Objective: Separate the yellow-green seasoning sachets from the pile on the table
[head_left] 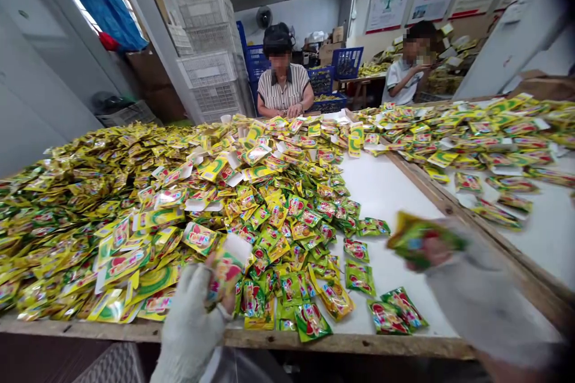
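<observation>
My left hand [191,308], in a white knitted glove with bare fingertips, grips a small printed carton [228,266] whose white flap stands up at the top. My right hand [453,272], also gloved and smeared by motion, is raised above the right part of the white tabletop [375,182]. In its fingers are green and yellow candy packets [417,239]; their number cannot be made out. Between the hands lies a heap of small shiny packets [287,227] with red fruit pictures. A few loose packets [390,314] rest near the front edge.
Flat yellow-green cartons [130,257] pile up at the left and back. A wooden strip [417,182] divides the table, with more cartons [489,131] beyond it. Two people [287,84] sit across the room. White crates [209,54] are stacked behind, near blue baskets [347,63].
</observation>
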`<state>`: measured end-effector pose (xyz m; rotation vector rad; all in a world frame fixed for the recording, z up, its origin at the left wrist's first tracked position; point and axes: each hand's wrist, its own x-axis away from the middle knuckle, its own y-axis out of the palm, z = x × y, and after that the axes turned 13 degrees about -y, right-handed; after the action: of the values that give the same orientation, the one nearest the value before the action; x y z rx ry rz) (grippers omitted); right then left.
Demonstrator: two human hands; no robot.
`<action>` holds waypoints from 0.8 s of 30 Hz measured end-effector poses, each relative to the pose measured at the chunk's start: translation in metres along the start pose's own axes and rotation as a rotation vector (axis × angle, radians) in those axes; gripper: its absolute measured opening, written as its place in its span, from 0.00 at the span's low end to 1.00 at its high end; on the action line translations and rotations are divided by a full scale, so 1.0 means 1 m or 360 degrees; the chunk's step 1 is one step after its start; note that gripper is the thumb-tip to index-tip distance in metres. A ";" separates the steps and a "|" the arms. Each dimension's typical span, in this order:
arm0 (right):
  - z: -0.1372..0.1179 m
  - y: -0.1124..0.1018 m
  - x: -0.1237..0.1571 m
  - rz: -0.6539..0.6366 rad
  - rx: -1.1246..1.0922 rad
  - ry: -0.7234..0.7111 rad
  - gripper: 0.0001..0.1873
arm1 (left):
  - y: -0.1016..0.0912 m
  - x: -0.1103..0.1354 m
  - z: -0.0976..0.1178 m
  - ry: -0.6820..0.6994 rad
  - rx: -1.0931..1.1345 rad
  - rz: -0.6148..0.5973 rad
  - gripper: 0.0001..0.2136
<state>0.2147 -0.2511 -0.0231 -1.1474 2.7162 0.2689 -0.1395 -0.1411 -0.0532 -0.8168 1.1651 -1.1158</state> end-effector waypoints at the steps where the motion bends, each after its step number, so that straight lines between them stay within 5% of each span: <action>1: 0.004 0.012 0.009 -0.0120 -0.0020 0.0123 0.32 | 0.006 0.005 0.013 0.0189 0.0048 -0.0038 0.27; 4: 0.020 0.044 0.029 -0.0642 -0.0012 0.0419 0.34 | 0.031 0.022 0.047 0.0617 0.0062 0.0024 0.31; 6: 0.030 0.054 0.033 -0.0849 0.0133 0.0392 0.31 | 0.046 0.032 0.062 0.0782 0.0078 0.0155 0.32; 10: 0.035 0.042 0.025 -0.1029 0.0458 0.0203 0.22 | 0.057 0.038 0.074 0.0975 0.0205 0.0263 0.32; 16: 0.022 0.026 0.010 -0.1347 0.0569 0.0225 0.19 | 0.047 0.032 0.074 0.1117 0.0226 0.0152 0.33; 24: 0.032 0.043 0.025 -0.1125 0.1043 -0.0051 0.21 | 0.057 0.035 0.084 0.1101 0.0274 0.0217 0.31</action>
<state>0.1693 -0.2316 -0.0559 -1.6984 1.9235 -0.6343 -0.0439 -0.1631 -0.0958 -0.2010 1.6315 -1.4092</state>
